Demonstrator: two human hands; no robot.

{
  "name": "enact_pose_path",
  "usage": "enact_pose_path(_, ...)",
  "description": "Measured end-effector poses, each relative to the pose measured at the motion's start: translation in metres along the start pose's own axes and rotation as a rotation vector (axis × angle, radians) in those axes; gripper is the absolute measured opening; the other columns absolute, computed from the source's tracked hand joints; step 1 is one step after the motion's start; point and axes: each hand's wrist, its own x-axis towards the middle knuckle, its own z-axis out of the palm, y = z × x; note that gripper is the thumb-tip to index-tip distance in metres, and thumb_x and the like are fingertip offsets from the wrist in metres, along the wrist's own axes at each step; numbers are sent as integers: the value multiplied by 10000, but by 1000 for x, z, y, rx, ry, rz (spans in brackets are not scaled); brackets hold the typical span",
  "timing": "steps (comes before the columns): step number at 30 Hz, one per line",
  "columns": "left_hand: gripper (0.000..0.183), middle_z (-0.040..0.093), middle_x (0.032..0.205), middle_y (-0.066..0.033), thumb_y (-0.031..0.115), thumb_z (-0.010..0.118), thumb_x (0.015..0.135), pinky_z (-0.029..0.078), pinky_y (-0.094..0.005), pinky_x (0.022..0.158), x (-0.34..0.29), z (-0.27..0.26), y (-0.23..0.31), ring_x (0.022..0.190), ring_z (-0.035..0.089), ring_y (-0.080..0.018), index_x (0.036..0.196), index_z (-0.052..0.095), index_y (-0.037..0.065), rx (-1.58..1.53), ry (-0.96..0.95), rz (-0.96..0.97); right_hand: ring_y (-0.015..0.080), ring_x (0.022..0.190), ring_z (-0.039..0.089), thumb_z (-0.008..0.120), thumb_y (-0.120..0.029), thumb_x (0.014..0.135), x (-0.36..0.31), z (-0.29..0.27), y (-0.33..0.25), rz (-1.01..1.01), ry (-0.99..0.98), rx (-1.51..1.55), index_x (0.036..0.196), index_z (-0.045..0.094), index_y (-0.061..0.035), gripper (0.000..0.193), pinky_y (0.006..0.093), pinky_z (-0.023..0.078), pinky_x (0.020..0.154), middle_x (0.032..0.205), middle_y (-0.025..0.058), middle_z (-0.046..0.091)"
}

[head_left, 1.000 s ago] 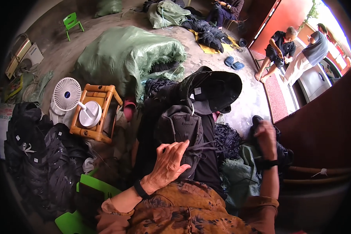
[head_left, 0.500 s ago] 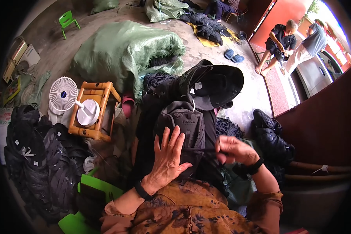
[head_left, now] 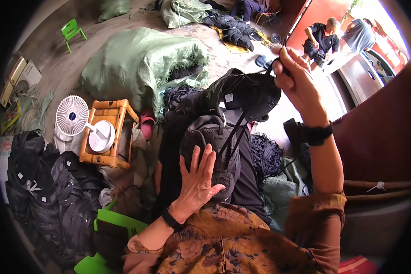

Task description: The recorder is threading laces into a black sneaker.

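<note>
On my lap lies a soft black hat with mesh panels and small lettering, its rounded side toward me. My left hand rests on its near left part, fingers spread and flat. Above and to the right, my right hand is raised, its fingers pinched on a thin black cord. The cord runs in strands from the hat up toward that hand; where it joins the hat is unclear. Just beyond the hat, a stack of similar black hats shows a hollow inside with a white tag.
A white fan stands on a bamboo stool at left, near piled black hats. A green sack lies ahead. Dark cords are heaped right of my lap. Another person sits by the doorway.
My right hand has risen from beside the hat, far up and to the right, drawing the black cord along. The left hand stays on the hat. The view has shifted slightly.
</note>
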Motion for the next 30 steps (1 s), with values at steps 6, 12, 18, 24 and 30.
enact_pose_path(6, 1007, 312, 1546, -84, 265, 821, 680, 209, -628, 1083, 2, -23, -5, 1428, 259, -323, 1488, 247, 88, -138, -28, -40, 1, 456, 349, 446, -245, 1044, -31, 26, -70, -121, -227, -72, 1142, 588, -48, 262, 146, 272, 408, 815, 1, 545)
enact_pose_path(12, 388, 648, 1067, -64, -9, 655, 792, 467, -402, 873, 35, -45, -23, 1031, 581, -283, 1162, 627, 104, -134, 80, 44, 20, 428, 375, 340, -241, 1063, -48, 70, -120, -308, -220, -378, 1165, 555, -43, 310, 152, 327, 402, 793, 15, 572)
enact_pose_path(18, 334, 596, 821, -91, 213, 809, 703, 486, -402, 768, 67, -40, -14, 829, 576, -304, 898, 613, 26, -106, 140, 184, 55, 575, 442, 343, -212, 1050, -49, 76, -153, -415, -180, -381, 1148, 575, -28, 312, 173, 387, 486, 905, 49, 582)
enact_pose_path(24, 330, 560, 861, -105, 294, 765, 747, 460, -430, 787, 63, -33, 0, 878, 562, -328, 875, 582, 50, 144, 118, 175, 89, 722, 508, 346, -183, 1037, -34, 9, -198, -461, 62, -283, 1132, 595, -14, 315, 194, 447, 571, 1017, 83, 592)
enact_pose_path(30, 136, 647, 978, -93, 63, 469, 941, 464, -351, 847, 46, -44, -19, 915, 592, -261, 881, 587, 33, -416, 137, -113, 123, 869, 574, 349, -153, 1024, -77, -181, -246, -506, 473, -120, 1115, 615, 0, 320, 216, 507, 655, 1129, 117, 602)
